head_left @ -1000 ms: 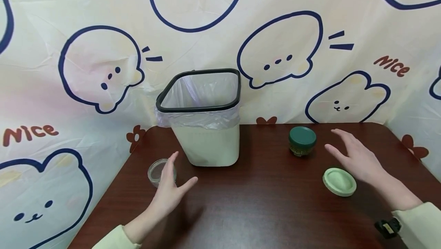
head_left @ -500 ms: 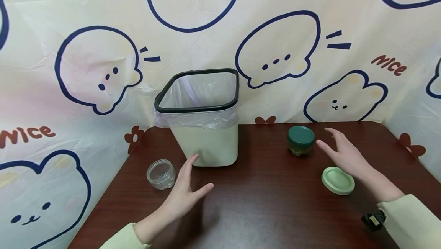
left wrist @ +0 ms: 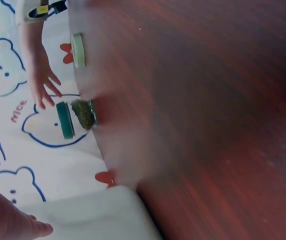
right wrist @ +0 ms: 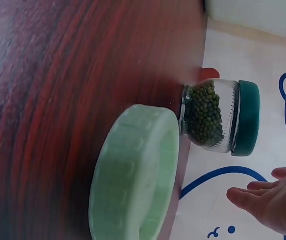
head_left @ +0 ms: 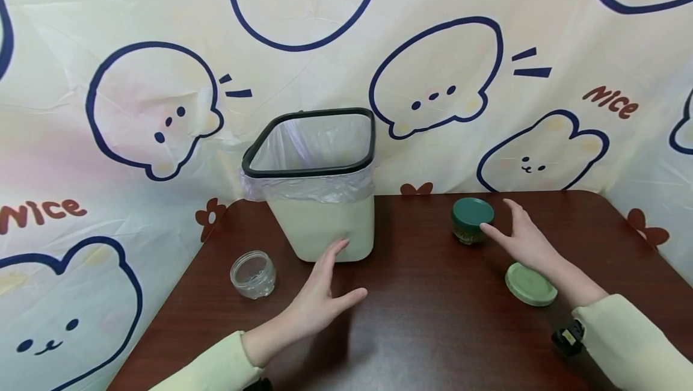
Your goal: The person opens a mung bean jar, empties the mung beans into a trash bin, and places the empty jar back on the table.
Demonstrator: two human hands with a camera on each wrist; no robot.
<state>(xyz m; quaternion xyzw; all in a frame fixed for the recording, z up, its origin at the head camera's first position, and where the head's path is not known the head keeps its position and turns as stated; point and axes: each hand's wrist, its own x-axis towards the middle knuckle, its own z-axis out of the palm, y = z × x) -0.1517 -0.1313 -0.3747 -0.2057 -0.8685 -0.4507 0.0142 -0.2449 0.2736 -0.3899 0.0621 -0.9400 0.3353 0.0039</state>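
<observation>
A clear glass jar of small green beans with a dark green lid stands upright at the right back of the table. Just right of it my right hand hovers, thumb and fingers spread, holding nothing; the thumb overlaps the jar's edge in the head view, and contact cannot be told. Below that hand lies a light green lid, partly behind the wrist. My left hand is raised over the table before the bin, thumb apart from the fingers, with nothing in it. An open clear jar stands to its left.
A pale trash bin with a black rim and a plastic liner stands at the back left of centre. The dark wooden table meets a patterned cloth backdrop behind and at both sides.
My left hand has moved right, away from the open clear jar, to in front of the bin. My right hand has shifted left towards the bean jar. The jars and light green lid stay put.
</observation>
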